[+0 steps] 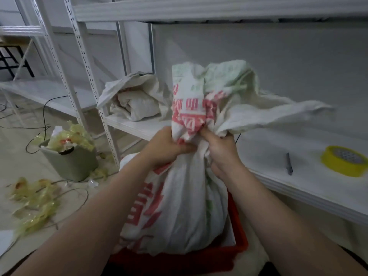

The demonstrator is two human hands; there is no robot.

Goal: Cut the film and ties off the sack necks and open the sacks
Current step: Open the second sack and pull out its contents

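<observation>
The sack (185, 206) stands in a red crate (240, 246); the left hand (169, 146) and right hand (221, 150) grip its bunched neck (189, 124). The cloth looks soft, the body probably heavy: hold the neck.

White slotted-steel shelving (87, 62) fills the room, its perforated uprights rising to a white top beam (199, 8). A pale grey wall panel (278, 66) backs the nearest bay, above a white shelf board (318, 192). A second rack (35, 30) stands further left, with a black-framed piece of furniture (25, 61) behind it. The floor (20, 148) is light beige, crossed by thin black cables (45, 114). The light is dim and even.
</observation>
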